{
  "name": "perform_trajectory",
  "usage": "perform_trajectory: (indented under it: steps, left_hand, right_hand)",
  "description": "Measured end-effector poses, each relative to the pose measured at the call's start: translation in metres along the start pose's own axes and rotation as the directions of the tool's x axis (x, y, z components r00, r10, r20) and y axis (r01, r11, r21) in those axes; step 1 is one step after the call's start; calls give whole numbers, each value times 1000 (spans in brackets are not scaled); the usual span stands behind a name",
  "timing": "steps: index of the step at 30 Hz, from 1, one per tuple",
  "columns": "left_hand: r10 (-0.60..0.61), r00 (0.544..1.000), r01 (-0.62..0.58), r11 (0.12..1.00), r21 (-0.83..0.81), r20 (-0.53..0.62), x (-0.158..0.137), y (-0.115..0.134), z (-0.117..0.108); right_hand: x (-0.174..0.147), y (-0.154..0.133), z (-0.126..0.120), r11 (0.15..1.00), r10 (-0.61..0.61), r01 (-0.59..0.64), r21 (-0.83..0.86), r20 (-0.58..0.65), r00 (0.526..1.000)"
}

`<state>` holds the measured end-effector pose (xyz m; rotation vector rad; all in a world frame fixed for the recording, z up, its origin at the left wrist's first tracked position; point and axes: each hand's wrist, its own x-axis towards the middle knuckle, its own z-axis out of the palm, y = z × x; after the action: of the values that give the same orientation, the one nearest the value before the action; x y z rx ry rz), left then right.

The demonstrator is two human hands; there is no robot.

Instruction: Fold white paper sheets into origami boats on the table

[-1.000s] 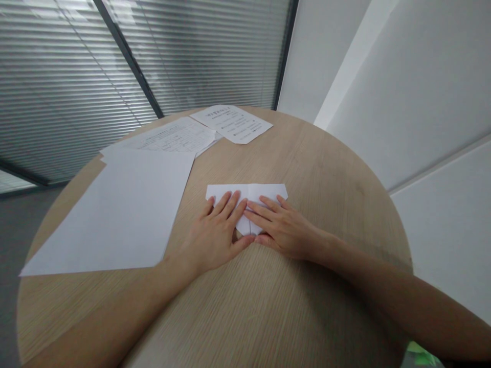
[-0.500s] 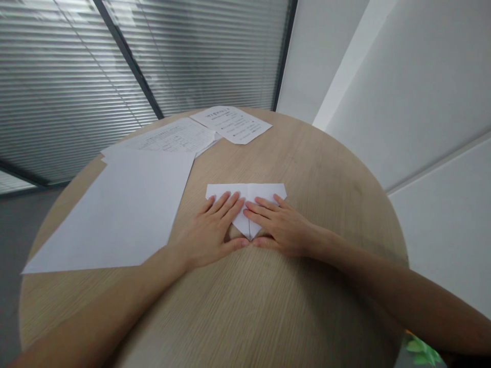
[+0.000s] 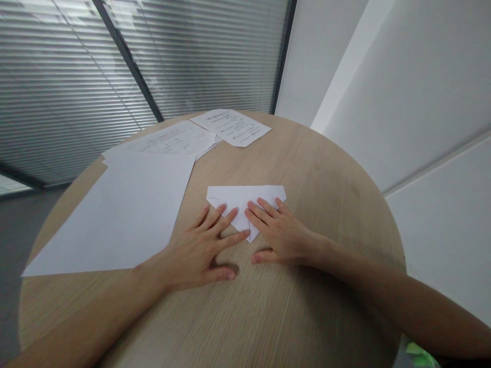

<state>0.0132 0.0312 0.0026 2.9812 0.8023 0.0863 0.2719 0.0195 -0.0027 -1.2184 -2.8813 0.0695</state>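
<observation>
A folded white sheet of paper (image 3: 240,194) lies flat on the wooden table, its straight edge away from me and its point towards me. A crease runs down its middle to the point. My left hand (image 3: 199,250) has its fingers spread, with the fingertips on the left side and near the point of the paper; its thumb rests on the table. Laid flat over the right side of the paper is my right hand (image 3: 282,232), fingers stretched out and its thumb just below the point. Both hands hide parts of the folded sheet.
On the round table (image 3: 314,168), a large blank white sheet (image 3: 126,214) lies to the left. Behind it are printed papers (image 3: 172,138) and another printed sheet (image 3: 232,127). Window blinds (image 3: 210,51) stand beyond the far edge, and a white wall (image 3: 422,102) is at the right.
My left hand has slid back towards me and to the left, its fingers spreading wider and uncovering more paper. My right thumb has moved slightly towards me, away from the point.
</observation>
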Motion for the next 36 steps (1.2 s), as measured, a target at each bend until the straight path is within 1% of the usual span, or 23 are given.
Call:
perform_trajectory:
  steps: [4, 10, 15, 21, 27, 36]
  left_hand:
    - [-30, 1000, 30, 1000, 4, -3, -1, 1, 1]
    - [-72, 996, 74, 996, 43, -47, -1, 1, 2]
    - [-71, 996, 74, 995, 59, -57, 4, -12, 1]
    - [-162, 983, 163, 987, 9, -84, 6, -27, 1]
    - [-114, 992, 113, 993, -26, -59, 12, -29, -3]
    - [-75, 997, 75, 997, -2, -31, 10, -28, -4]
  right_hand:
    - [0, -1, -1, 1000, 4, -4, 4, 3, 1000]
    - [-1, 0, 1, 1000, 0, 0, 20, -10, 1000]
    - [-1, 1, 2, 1000, 0, 0, 25, -8, 1000]
    - [-1, 1, 3, 1000, 3, -3, 31, 0, 1000]
    - [0, 0, 3, 999, 8, -8, 38, 5, 1000]
    - [-1, -1, 2, 999, 8, -8, 34, -2, 1000]
